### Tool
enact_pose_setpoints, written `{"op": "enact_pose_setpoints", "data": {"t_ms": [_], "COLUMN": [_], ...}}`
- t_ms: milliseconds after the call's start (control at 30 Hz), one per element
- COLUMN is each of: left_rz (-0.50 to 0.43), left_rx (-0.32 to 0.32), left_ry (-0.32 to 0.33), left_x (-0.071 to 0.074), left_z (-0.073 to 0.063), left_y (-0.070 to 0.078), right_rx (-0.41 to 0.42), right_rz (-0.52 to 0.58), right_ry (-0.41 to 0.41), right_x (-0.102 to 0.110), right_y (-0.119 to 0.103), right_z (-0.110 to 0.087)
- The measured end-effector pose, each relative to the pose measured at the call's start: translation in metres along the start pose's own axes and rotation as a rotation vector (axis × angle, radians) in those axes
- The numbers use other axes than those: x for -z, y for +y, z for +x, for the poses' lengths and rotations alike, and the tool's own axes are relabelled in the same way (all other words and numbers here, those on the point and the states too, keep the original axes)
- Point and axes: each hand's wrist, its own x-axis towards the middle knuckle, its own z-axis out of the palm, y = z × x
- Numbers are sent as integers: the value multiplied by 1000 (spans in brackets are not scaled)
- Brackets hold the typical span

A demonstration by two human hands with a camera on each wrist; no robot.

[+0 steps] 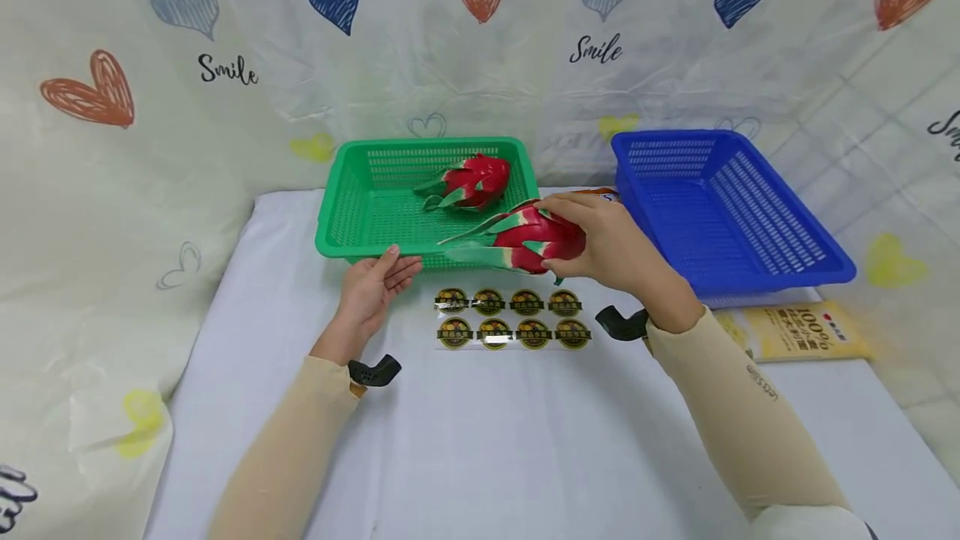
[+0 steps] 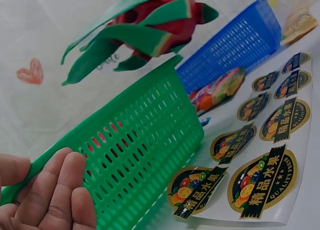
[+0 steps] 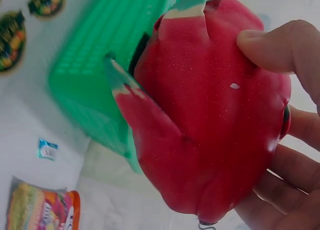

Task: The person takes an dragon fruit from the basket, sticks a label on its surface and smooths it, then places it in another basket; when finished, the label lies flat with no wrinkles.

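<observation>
My right hand (image 1: pixel 600 236) grips a red dragon fruit (image 1: pixel 543 238) with green-tipped scales, holding it up over the front right edge of the green basket (image 1: pixel 341 227). In the right wrist view the thumb and fingers lie on opposite sides of the dragon fruit (image 3: pixel 210 105). A second dragon fruit (image 1: pixel 480 182) lies inside the green basket, towards its right back. At the basket's front left rim is my left hand (image 1: pixel 367 294). It pinches the rim, thumb above and fingers below, as the left wrist view shows on the green basket (image 2: pixel 135 140).
A blue basket (image 1: pixel 675 190) stands on the right, with a yellow food packet (image 1: pixel 802 332) in front of it. A sheet of round fruit stickers (image 1: pixel 513 319) lies before the green basket. Between the baskets sits a colourful packet (image 2: pixel 217 90), and a small blue sachet (image 3: pixel 47 149) lies near it.
</observation>
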Motion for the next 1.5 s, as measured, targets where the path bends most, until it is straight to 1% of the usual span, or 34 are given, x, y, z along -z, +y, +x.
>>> {"op": "enact_pose_setpoints", "data": {"t_ms": [100, 267, 400, 600, 733, 1000, 1167, 1367, 1500], "left_rz": [1, 7, 11, -13, -31, -56, -67, -47, -26], "left_rx": [1, 3, 0, -14, -20, -19, -30, -45, -55], "left_ry": [-3, 1, 6, -3, -3, 4, 17, 30, 56], "left_x": [-1, -1, -1, 0, 0, -2, -4, -6, -9], "left_z": [0, 1, 1, 2, 3, 2, 2, 2, 2], "left_y": [-2, -3, -1, 1, 2, -2, -3, -6, -9], "right_rx": [3, -8, -35, -97, -115, -110, -102, -84, -71], "right_rz": [-7, 8, 22, 66, 80, 57, 59, 68, 79], "right_ry": [0, -34, -82, -166, -196, -210, -228, -232, -235], "right_x": [-3, -14, -27, -46, -54, -54, -53, -55, -57], "right_y": [-7, -17, -23, -30, -34, -45, -53, -57, -56], "right_z": [-15, -41, -58, -81, -94, -112, -117, -120, -122]}}
